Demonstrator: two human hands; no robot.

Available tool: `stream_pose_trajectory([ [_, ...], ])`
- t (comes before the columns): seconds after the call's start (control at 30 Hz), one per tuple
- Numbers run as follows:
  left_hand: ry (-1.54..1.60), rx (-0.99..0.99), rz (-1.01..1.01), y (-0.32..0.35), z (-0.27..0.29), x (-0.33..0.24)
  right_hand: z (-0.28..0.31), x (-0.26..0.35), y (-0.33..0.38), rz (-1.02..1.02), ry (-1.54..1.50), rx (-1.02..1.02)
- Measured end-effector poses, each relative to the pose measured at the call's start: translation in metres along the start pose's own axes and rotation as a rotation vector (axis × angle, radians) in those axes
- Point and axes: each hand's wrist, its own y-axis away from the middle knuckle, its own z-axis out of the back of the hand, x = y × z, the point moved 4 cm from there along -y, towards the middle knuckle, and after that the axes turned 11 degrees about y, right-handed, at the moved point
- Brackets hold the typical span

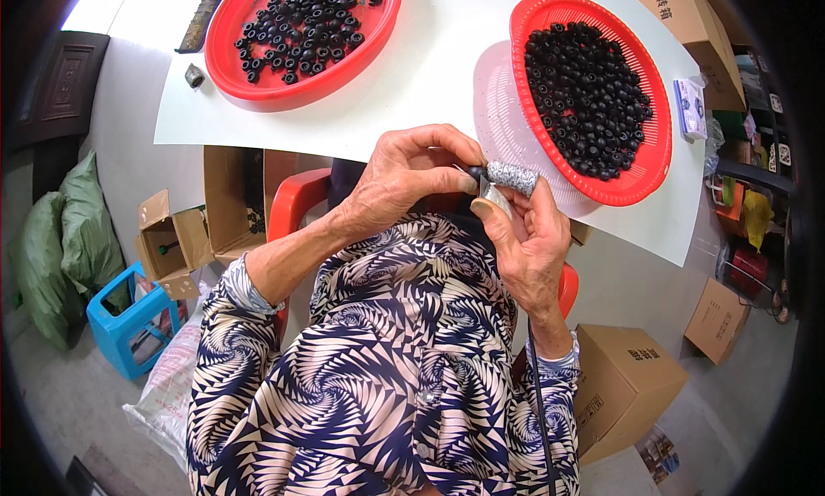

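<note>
My left hand [404, 174] is closed, its thumb and fingers pinching a small black round part [474, 174]. Against that part sits one end of a silver-grey speckled cylinder [516, 178], gripped in the fingers of my right hand [531, 251]. A whitish strip or piece shows just under the cylinder, by my right thumb; its kind is unclear. Both hands meet at the near edge of the white table [421, 75]. Many hollow black round parts [589, 96] fill an oval red basket [662, 143] at the right. More lie spread in a round red tray [378, 45] at the far left.
A small dark grey piece [195, 75] lies at the table's left end. By its right edge is a small white-and-purple box [689, 109]. Open cardboard boxes [225, 199], a blue stool [129, 333] and green sacks [90, 221] stand left; a cardboard box [623, 393] stands lower right.
</note>
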Motion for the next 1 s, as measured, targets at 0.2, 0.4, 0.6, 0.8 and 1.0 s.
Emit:
stream_pose_trajectory([
  [0.2,-0.021,-0.006,-0.001,0.0001,0.0013,0.0005,-0.0017,-0.0026,-0.0006,-0.008,-0.021,-0.006],
  [0.4,-0.014,-0.005,-0.003,-0.0008,0.0017,0.0017,-0.0009,-0.0035,-0.0020,0.022,0.018,-0.010],
  [0.6,-0.009,-0.006,-0.039,-0.0013,0.0031,0.0043,-0.0040,-0.0030,-0.0030,0.021,-0.037,-0.035],
  [0.8,-0.093,0.001,-0.115,-0.0006,0.0016,0.0036,-0.0061,-0.0071,-0.0036,-0.016,-0.063,-0.055],
  [1.0,0.160,-0.008,-0.078,-0.0011,-0.0031,0.0078,-0.0030,-0.0048,0.0021,-0.117,-0.182,-0.092],
])
